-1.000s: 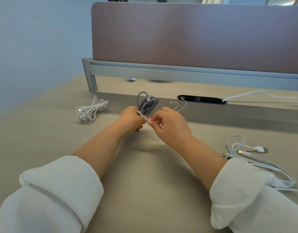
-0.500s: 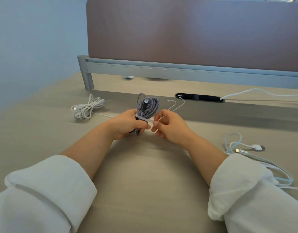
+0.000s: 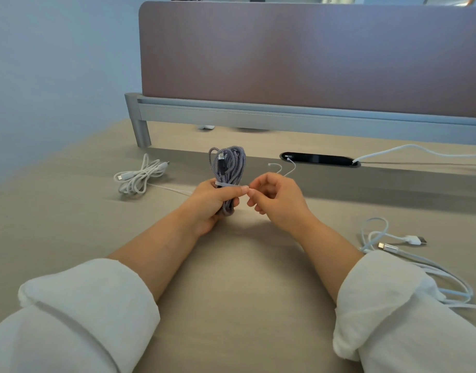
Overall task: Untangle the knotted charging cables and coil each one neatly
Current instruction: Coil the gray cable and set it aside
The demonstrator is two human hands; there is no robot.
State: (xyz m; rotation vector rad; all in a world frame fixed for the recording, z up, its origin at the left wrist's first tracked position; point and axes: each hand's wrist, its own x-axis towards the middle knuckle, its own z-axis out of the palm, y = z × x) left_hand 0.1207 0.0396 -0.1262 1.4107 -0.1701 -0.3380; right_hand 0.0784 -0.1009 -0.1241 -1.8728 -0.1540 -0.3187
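Hidden or cut off: the lower part of the grey braided cable bundle (image 3: 227, 173) sat inside the left hand (image 3: 211, 201), and the loose blue-white cables (image 3: 409, 254) at 4 o'clock ran under the right sleeve (image 3: 392, 305) and off the frame edge. A small white object (image 3: 206, 127) beneath the partition (image 3: 312, 55) at 12 o'clock was too far back to identify. The black cable port (image 3: 318, 159) in the table (image 3: 231, 292) carried a small white label, too small to read — no other writing was legible.

Left hand: fingers closed around the grey bundle, holding it upright just above the table at centre, thumb pressed on the pale tie (image 3: 226, 184) wrapped across the bundle. Right hand (image 3: 277, 200): fingers curled and partly closed, thumb and forefinger pinched together at the free end of the tie, just beside the left thumb; whether they actually gripped it could not be confirmed.

A coiled white cable (image 3: 140, 177) lay on the table at 10 o'clock, well apart from the hands. A thin white lead (image 3: 288, 168) showed just behind the right hand, and another white cable (image 3: 409, 152) left the port toward 2 o'clock — its far end out of frame.
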